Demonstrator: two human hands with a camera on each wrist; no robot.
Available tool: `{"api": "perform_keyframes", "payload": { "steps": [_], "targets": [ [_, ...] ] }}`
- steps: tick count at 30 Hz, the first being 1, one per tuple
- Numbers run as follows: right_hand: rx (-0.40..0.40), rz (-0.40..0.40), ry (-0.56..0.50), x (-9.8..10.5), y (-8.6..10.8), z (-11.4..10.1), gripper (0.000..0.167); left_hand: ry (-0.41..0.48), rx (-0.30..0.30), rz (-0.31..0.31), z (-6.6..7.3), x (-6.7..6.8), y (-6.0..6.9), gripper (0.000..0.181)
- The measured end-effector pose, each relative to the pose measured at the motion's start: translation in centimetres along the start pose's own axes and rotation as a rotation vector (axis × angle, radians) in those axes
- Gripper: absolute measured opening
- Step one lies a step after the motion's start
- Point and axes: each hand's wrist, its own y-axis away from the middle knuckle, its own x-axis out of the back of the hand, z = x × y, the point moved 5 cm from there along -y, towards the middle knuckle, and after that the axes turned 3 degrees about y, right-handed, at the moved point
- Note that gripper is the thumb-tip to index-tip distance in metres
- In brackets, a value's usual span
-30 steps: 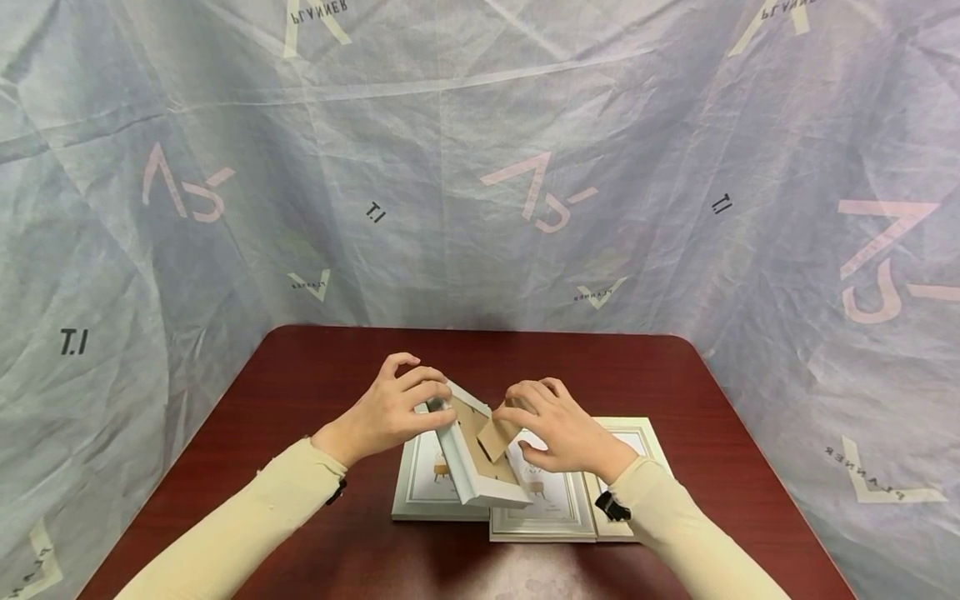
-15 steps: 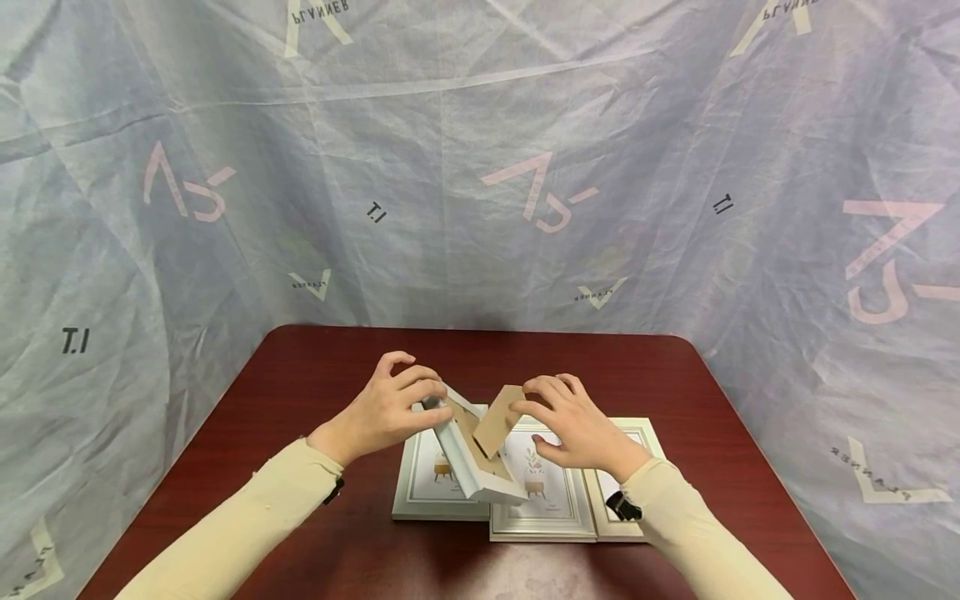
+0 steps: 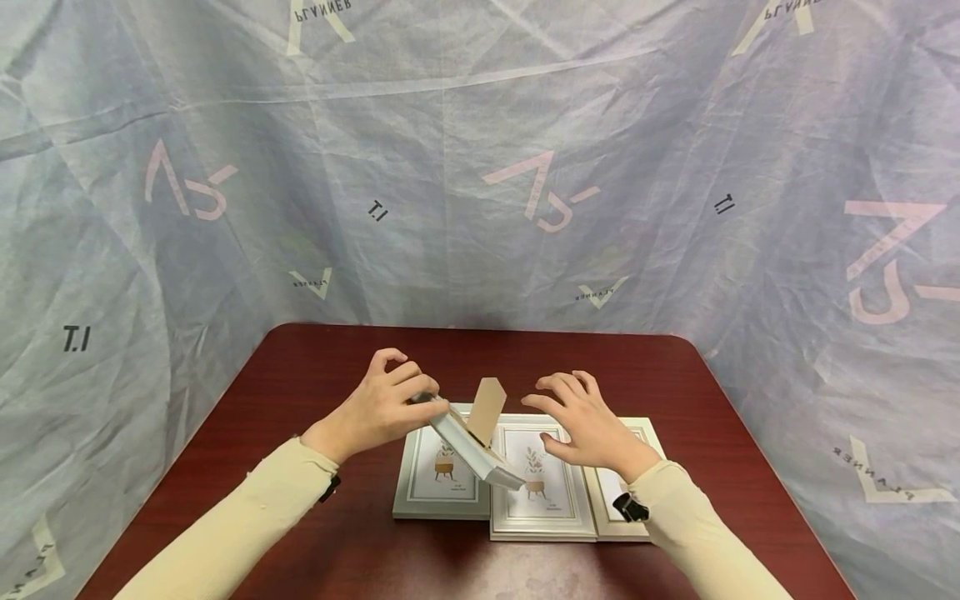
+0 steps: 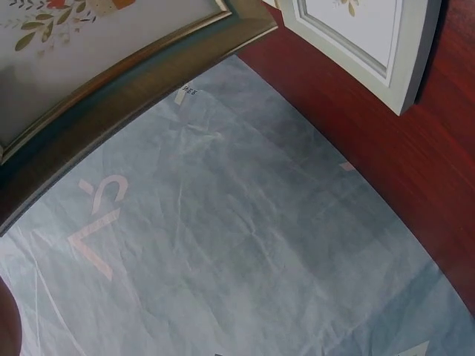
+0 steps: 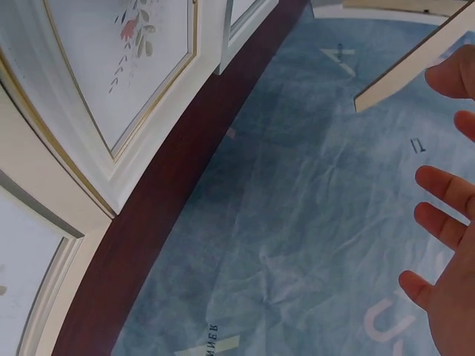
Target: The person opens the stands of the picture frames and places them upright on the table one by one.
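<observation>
A pale picture frame (image 3: 468,447) hangs tilted above the others, its upper left end gripped by my left hand (image 3: 382,410). From its back a brown stand flap (image 3: 487,408) sticks up, swung out. In the left wrist view the held frame (image 4: 141,81) shows its front with a floral print. Right of the flap, my right hand (image 3: 588,425) is in the air with fingers spread and loosely bent, touching nothing. The right wrist view shows the same hand (image 5: 453,245) apart from the flap (image 5: 404,70).
Three frames lie face up side by side on the dark red table (image 3: 337,542): a grey-green one (image 3: 405,500) at left, a white one (image 3: 543,533) in the middle, a cream one (image 3: 611,529) at right, partly under my right forearm. A printed grey cloth (image 3: 450,275) hangs behind.
My right hand has let go of the flap and moved right. The flap stands farther out from the back, and my left hand has turned the held frame and shifted slightly left.
</observation>
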Motion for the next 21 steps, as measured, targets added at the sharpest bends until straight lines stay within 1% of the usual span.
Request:
{"api": "perform_keyframes", "payload": {
  "steps": [3,6,8,11,14,19,21],
  "targets": [
    [-0.009,0.002,-0.002,-0.04,0.18,0.15,0.051,-0.004,0.007,-0.007,-0.07,0.03,0.08,0.036],
    [-0.019,0.012,-0.003,-0.03,0.32,0.33,0.050,-0.002,0.011,0.004,-0.14,0.09,0.18,0.035],
    [-0.024,0.021,-0.003,0.00,0.39,0.39,0.050,0.000,0.015,0.013,-0.15,0.16,0.20,0.031],
    [-0.035,0.028,-0.003,0.03,0.44,0.48,0.050,-0.005,0.023,0.025,-0.16,0.25,0.19,0.018],
    [-0.052,0.026,0.003,0.01,0.51,0.54,0.050,-0.004,0.035,0.034,-0.20,0.30,0.17,0.013],
    [-0.077,0.029,0.016,-0.10,0.74,0.59,0.051,0.015,0.057,0.049,-0.32,0.40,0.14,0.030],
    [-0.082,0.040,0.022,-0.13,0.82,0.59,0.050,0.012,0.064,0.052,-0.36,0.42,0.14,0.032]
  ]
}}
